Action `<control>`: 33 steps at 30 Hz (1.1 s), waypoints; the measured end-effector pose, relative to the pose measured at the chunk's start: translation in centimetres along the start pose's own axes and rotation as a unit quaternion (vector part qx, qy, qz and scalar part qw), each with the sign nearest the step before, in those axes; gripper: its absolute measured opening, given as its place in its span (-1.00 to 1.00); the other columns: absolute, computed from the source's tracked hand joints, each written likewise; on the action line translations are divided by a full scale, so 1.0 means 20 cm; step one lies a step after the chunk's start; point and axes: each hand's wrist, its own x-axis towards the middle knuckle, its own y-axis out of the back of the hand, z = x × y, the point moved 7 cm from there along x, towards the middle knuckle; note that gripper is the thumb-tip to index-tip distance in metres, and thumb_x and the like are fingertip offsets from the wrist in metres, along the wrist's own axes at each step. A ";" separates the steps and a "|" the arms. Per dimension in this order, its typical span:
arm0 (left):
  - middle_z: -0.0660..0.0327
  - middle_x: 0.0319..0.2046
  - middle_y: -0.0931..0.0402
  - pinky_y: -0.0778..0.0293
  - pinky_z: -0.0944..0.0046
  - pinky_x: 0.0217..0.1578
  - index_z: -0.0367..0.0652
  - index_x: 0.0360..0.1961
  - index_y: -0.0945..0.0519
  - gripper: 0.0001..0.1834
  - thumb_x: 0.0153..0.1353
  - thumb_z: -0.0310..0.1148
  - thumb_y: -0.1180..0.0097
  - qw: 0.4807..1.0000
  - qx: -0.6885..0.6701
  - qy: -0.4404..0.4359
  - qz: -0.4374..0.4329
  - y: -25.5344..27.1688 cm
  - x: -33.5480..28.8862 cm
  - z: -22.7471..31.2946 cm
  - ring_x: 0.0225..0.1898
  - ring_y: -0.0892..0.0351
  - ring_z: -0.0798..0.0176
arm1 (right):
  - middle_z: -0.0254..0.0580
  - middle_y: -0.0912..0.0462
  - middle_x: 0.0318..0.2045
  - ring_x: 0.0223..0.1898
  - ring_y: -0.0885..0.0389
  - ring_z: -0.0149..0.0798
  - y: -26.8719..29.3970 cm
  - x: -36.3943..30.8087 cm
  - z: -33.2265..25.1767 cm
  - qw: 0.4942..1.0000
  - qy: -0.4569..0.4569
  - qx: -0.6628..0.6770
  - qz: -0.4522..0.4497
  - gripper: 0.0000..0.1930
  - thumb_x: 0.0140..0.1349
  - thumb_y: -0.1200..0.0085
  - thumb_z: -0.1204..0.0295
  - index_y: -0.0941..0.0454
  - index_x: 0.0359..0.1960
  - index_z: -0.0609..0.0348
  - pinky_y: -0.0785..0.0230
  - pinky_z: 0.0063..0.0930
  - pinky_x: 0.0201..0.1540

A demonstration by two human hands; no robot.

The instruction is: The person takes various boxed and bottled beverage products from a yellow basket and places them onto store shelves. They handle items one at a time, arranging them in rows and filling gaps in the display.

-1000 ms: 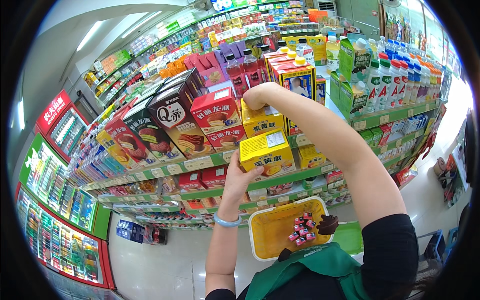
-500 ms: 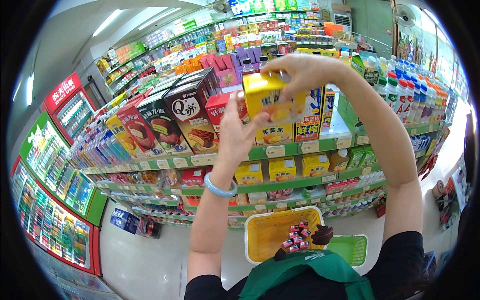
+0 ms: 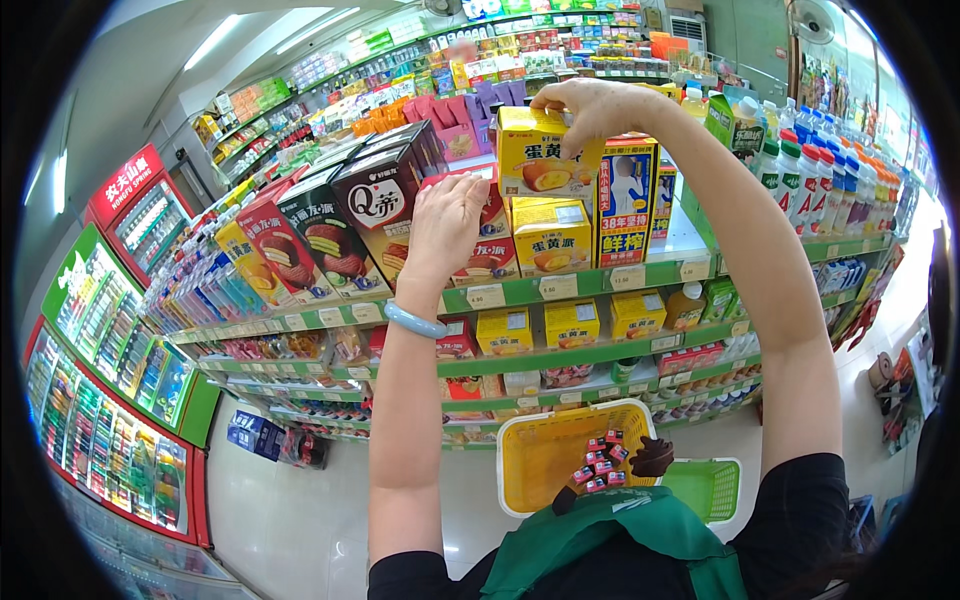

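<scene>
Yellow carton (image 3: 540, 165), long axis crosswise, above lower box (image 3: 552, 238) — my right hand (image 3: 608, 108) grips it; left hand (image 3: 448, 225), fingers straight, left of box.

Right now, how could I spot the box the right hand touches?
Find the green-edged shelf unit's top level. Just right of the stacked red boxes, spot the upper yellow box: unlike the lower yellow box, the right hand touches it.

Red box (image 3: 498, 236): partly behind left hand (image 3: 447, 222) | yellow basket (image 3: 509, 462): partly behind green apron (image 3: 610, 535) | smaller fan (image 3: 442, 6): top cut off
</scene>
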 end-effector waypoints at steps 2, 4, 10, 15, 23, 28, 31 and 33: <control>0.05 -0.09 -0.54 -0.22 0.04 0.11 -0.25 -0.10 -0.56 -0.45 0.43 -0.03 0.38 1.000 0.013 0.012 -0.018 0.01 -0.01 -0.01 0.01 -0.43 -0.02 | 0.01 -0.48 0.06 0.07 -0.47 -0.07 -0.01 0.01 -0.01 1.000 -0.002 -0.021 -0.001 -0.17 -0.26 -0.36 0.38 -0.31 0.19 0.15 -0.36 -0.27 0.15; 0.05 -0.06 -0.53 -0.22 0.04 0.11 -0.25 -0.09 -0.56 -0.46 0.43 -0.04 0.36 0.999 0.009 0.026 -0.034 0.02 0.01 -0.01 0.03 -0.43 -0.01 | -0.02 -0.49 0.06 0.07 -0.48 -0.07 0.01 0.00 -0.03 0.999 -0.006 -0.040 -0.001 -0.16 -0.28 -0.38 0.41 -0.33 0.19 0.12 -0.36 -0.26 0.14; 0.05 -0.01 -0.52 -0.23 0.06 0.12 -0.26 -0.07 -0.57 -0.50 0.41 -0.08 0.30 0.997 0.000 0.056 -0.055 0.01 0.02 -0.02 0.06 -0.42 0.00 | -0.06 -0.51 0.05 0.05 -0.49 -0.09 0.00 0.00 -0.06 0.994 -0.017 -0.103 0.006 -0.18 -0.26 -0.37 0.45 -0.35 0.19 0.11 -0.39 -0.25 0.08; 0.04 -0.01 -0.51 -0.22 0.06 0.14 -0.26 -0.04 -0.55 -0.52 0.39 -0.10 0.27 0.996 0.008 0.059 -0.068 0.01 0.01 -0.04 0.07 -0.42 0.01 | -0.06 -0.50 0.09 0.11 -0.45 -0.07 -0.10 0.07 -0.11 0.989 -0.053 -0.135 -0.028 -0.20 -0.25 -0.39 0.43 -0.37 0.17 0.16 -0.38 -0.28 0.10; 0.01 -0.02 -0.51 -0.21 0.01 0.16 -0.23 -0.02 -0.52 -0.57 0.37 -0.13 0.23 0.995 0.030 0.056 -0.075 0.00 0.02 -0.01 0.07 -0.42 -0.02 | -0.07 -0.58 -0.04 0.01 -0.54 -0.07 -0.36 0.14 0.04 0.982 -0.050 -0.166 -0.075 -0.33 -0.18 -0.38 0.29 -0.45 0.06 0.19 -0.41 -0.25 0.05; 0.05 0.00 -0.50 -0.18 -0.04 0.19 -0.20 0.01 -0.50 -0.57 0.37 -0.11 0.22 0.994 0.034 0.061 -0.081 -0.01 0.02 -0.02 0.08 -0.42 -0.02 | -0.07 -0.58 -0.04 0.00 -0.54 -0.06 -0.36 0.13 0.03 0.980 -0.035 -0.172 -0.093 -0.39 -0.14 -0.36 0.30 -0.48 0.02 0.19 -0.41 -0.22 0.03; 0.08 0.01 -0.49 -0.33 0.09 0.07 -0.17 0.03 -0.51 -0.54 0.38 -0.06 0.22 0.994 0.061 0.048 -0.073 -0.01 0.02 -0.03 0.05 -0.44 -0.06 | -0.06 -0.59 -0.07 -0.02 -0.55 -0.04 -0.37 0.14 0.03 0.977 -0.035 -0.181 -0.106 -0.42 -0.10 -0.35 0.29 -0.49 0.01 0.20 -0.41 -0.20 0.01; 0.08 0.02 -0.49 -0.32 0.09 0.08 -0.16 0.03 -0.51 -0.54 0.38 -0.05 0.22 0.994 0.059 0.048 -0.076 -0.01 0.02 -0.04 0.05 -0.44 -0.05 | -0.06 -0.60 -0.09 -0.03 -0.56 -0.04 -0.38 0.16 0.03 0.971 -0.041 -0.203 -0.122 -0.42 -0.09 -0.35 0.29 -0.49 0.01 0.20 -0.41 -0.20 0.00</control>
